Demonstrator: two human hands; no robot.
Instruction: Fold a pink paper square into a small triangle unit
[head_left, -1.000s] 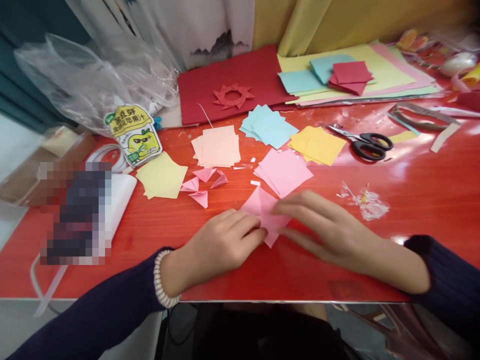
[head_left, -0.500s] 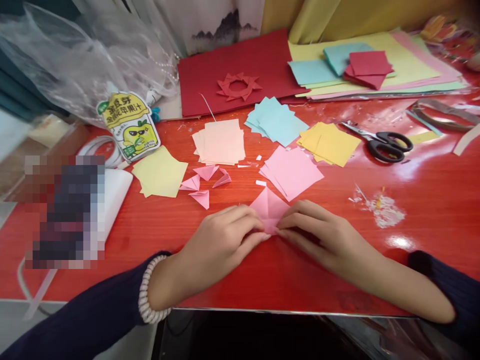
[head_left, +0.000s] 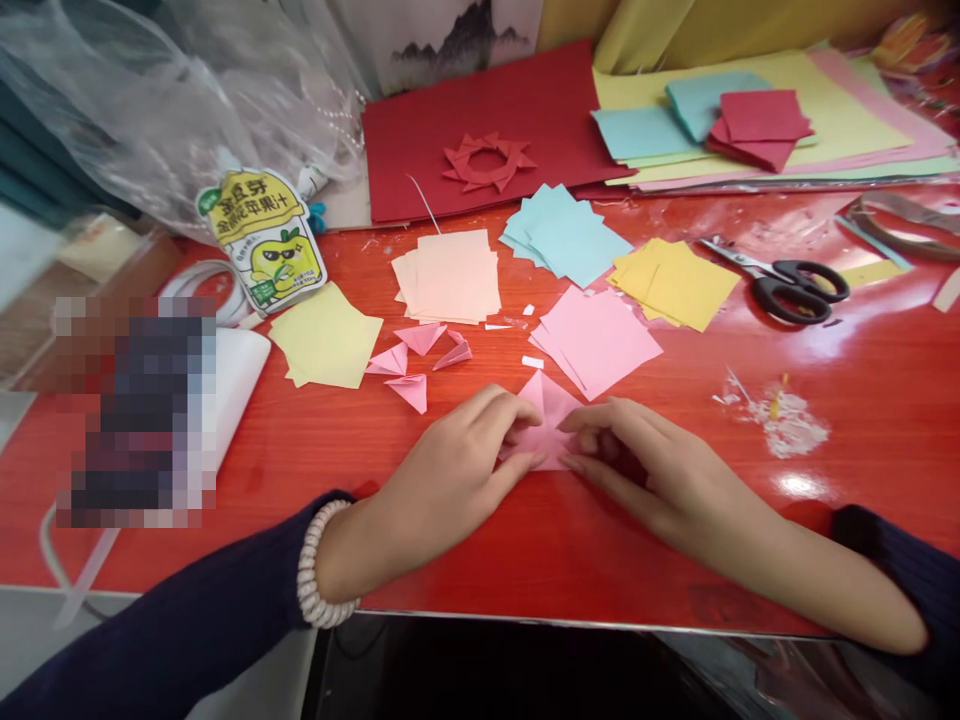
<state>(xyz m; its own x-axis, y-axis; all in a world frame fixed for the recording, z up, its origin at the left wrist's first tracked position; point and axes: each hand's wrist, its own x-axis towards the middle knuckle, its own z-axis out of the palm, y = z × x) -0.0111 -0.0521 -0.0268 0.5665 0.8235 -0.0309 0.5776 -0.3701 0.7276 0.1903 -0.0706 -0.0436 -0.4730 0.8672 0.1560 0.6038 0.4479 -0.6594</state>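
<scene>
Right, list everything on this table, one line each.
table: one, red, glossy.
folded paper: one, pink, under both hands.
small folded pieces: four, pink, left of it.
paper stacks: pink, blue, yellow, peach, pale yellow.
scissors: one, black handles, right.
paper star: one, red, on dark red sheet.
juice pouch: one, yellow, left.
plastic bag: one, clear, far left.
left hand, right hand: pressing the folded paper.

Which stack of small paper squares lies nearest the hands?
The pink stack of paper squares, just beyond the right hand. The cream, blue, orange-yellow and pale yellow stacks lie farther away.
</scene>
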